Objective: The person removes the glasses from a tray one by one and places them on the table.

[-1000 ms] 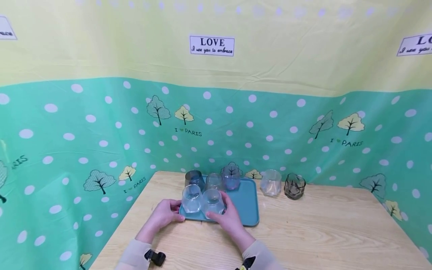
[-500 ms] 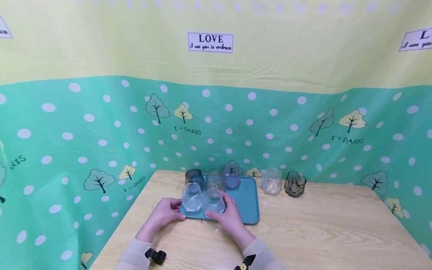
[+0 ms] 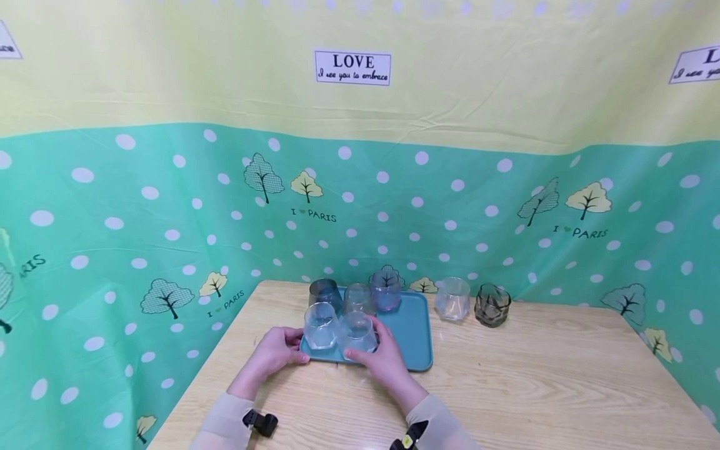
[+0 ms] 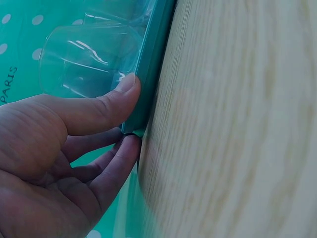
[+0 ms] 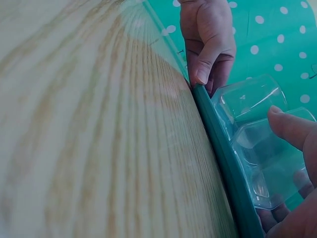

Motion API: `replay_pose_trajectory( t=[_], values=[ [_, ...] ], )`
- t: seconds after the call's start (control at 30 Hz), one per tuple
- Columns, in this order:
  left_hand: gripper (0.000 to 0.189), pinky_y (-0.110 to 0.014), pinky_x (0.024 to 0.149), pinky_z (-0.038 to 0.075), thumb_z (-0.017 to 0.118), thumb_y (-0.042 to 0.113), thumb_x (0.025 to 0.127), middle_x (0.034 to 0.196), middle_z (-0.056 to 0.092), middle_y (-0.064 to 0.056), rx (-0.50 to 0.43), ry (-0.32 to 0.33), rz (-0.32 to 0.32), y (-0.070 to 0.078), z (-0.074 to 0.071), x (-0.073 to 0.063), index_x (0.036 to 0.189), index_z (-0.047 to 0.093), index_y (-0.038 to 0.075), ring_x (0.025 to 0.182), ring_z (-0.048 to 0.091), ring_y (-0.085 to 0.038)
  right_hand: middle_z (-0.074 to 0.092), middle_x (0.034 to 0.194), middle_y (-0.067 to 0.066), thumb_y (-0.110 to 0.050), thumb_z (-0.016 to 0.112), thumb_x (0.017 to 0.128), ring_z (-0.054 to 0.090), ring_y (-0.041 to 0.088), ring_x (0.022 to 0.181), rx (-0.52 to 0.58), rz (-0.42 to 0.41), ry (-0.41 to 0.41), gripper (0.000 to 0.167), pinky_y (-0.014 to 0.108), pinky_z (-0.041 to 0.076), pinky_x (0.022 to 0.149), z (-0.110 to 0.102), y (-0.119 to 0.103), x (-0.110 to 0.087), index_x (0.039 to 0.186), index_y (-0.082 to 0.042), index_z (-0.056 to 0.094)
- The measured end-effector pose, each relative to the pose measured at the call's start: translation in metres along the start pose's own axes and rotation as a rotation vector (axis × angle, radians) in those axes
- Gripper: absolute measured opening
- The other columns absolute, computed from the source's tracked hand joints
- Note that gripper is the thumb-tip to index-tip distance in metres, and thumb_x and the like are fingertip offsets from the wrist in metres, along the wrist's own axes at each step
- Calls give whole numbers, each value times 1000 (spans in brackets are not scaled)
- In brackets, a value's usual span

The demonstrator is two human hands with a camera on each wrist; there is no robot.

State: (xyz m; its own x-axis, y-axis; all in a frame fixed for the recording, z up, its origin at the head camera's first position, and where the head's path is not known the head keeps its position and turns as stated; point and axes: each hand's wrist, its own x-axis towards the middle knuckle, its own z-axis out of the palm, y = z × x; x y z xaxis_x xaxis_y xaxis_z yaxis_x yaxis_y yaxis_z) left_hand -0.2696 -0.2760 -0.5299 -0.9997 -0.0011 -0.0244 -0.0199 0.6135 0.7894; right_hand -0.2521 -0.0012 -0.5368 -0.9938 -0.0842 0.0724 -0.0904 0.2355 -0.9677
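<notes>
A blue-green tray (image 3: 415, 340) lies on the wooden table with several glass tumblers at its left and middle. My left hand (image 3: 275, 353) pinches the tray's near left corner, thumb on the rim and fingers at its outer side, as the left wrist view shows. My right hand (image 3: 387, 357) holds a clear faceted tumbler (image 3: 359, 332) near the tray's front edge, thumb in front and fingers around its right side. Beside it on the left stands another clear tumbler (image 3: 320, 326). Behind are a dark grey tumbler (image 3: 324, 291), a clear one (image 3: 359, 297) and a purplish one (image 3: 385, 290).
Right of the tray, near the back edge of the table (image 3: 540, 375), stand a clear tumbler (image 3: 452, 299) and a smoky brown one (image 3: 492, 305). A green and yellow printed curtain (image 3: 360, 187) hangs close behind the table and along its sides.
The head view has tilted a little. Both hands keep their hold, and the tray and tumblers stay practically where they were.
</notes>
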Motion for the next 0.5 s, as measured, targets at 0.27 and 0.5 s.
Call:
replay_pose_trajectory(
  t=[0.27, 0.5],
  values=[
    [69, -51, 101, 56, 97, 4, 71, 114, 77, -8, 3, -4, 1, 1, 1, 4, 135, 71, -3, 105, 69, -23, 42, 162, 26, -26, 95, 83, 43, 50, 146, -4, 11, -4, 94, 65, 36, 119, -5, -1, 1, 161, -12, 44],
    [70, -52, 102, 55, 97, 4, 71, 116, 76, -10, 4, -5, -17, 0, 0, 2, 136, 70, -2, 106, 69, -25, 47, 159, 23, -26, 96, 81, 46, 48, 144, 32, -1, -13, 94, 65, 39, 118, -6, -1, 0, 159, -12, 46]
  ],
)
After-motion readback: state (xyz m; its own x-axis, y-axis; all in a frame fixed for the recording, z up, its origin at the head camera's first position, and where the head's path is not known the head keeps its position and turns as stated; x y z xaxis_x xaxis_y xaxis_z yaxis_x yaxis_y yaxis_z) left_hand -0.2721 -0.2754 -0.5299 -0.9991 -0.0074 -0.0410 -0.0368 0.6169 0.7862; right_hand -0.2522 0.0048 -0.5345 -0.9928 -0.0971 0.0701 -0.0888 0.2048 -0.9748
